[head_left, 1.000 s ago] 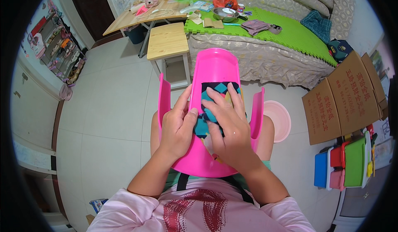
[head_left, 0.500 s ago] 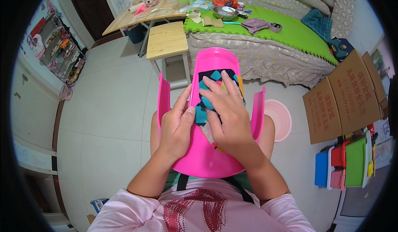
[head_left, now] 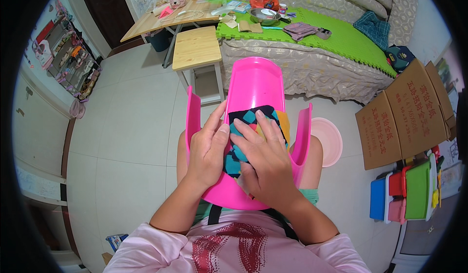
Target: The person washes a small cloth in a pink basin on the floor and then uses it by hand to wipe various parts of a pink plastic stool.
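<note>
A bright pink plastic seat [head_left: 256, 85], shaped like a small chair with a tall back and two side arms, lies across my lap. My left hand [head_left: 207, 151] grips its left edge, with the thumb up and the fingers along the side; some fingertips are hidden. On the seat's surface lies a patterned cloth [head_left: 234, 167] in teal, navy and yellow. My right hand [head_left: 265, 163] presses flat on top of this cloth, its fingers stretched and spread, covering much of it.
A pale pink basin [head_left: 327, 143] stands on the floor to the right. Ahead are a small wooden stool [head_left: 195, 48] and a sofa with a green foam mat [head_left: 351, 46]. Cardboard boxes [head_left: 404, 114] and colourful bins [head_left: 418, 190] sit at right; a shoe rack [head_left: 73, 58] stands at left.
My right hand has drawn the cloth toward me down the pink seat, baring the upper part of the back. My left hand has barely moved.
</note>
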{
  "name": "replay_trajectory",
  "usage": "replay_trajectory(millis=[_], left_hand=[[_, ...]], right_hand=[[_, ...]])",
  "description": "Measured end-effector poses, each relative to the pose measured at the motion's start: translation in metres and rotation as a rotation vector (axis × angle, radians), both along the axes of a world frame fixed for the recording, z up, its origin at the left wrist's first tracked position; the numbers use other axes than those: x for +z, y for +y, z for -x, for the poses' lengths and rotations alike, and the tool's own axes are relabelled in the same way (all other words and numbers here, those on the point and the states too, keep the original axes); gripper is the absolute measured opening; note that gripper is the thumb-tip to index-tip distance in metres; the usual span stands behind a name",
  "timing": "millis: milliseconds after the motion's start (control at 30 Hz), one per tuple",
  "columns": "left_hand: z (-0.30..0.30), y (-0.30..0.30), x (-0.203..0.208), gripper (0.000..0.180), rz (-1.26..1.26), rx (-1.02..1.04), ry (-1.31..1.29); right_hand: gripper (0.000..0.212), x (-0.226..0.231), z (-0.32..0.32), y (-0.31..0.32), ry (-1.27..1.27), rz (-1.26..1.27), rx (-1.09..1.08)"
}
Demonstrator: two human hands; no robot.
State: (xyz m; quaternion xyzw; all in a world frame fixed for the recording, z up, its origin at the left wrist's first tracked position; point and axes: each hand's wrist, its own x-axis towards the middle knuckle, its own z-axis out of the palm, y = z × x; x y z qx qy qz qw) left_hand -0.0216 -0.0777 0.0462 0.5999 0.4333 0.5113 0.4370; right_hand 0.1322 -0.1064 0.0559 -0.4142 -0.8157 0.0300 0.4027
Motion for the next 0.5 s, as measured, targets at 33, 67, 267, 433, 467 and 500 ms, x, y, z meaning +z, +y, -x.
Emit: replay_trajectory(millis=[33,67,267,433,467,500], left_hand=[[-0.001,0.000,-0.001,0.053,-0.003,-0.003,0.001],[-0.001,0.001,-0.004,0.050,-0.056,0.017,0.027],[-0.004,0.001,-0.003,0.048,-0.087,0.045,0.045],[-0.003,-0.001,0.002,0.048,-0.085,0.054,0.061],[-0.002,-0.001,0.001,0.048,-0.090,0.057,0.078],[-0.002,-0.001,0.000,0.049,-0.094,0.061,0.094]], right_hand=[[0.037,0.000,-0.001,-0.001,0.005,0.007,0.000],[0.038,0.000,-0.002,-0.003,0.008,0.015,0.001],[0.040,-0.001,-0.005,-0.001,0.056,0.017,0.020],[0.041,0.001,-0.004,0.009,0.070,-0.001,0.013],[0.041,0.000,-0.005,0.013,0.077,-0.005,0.017],[0.041,0.000,-0.005,0.016,0.084,-0.008,0.022]])
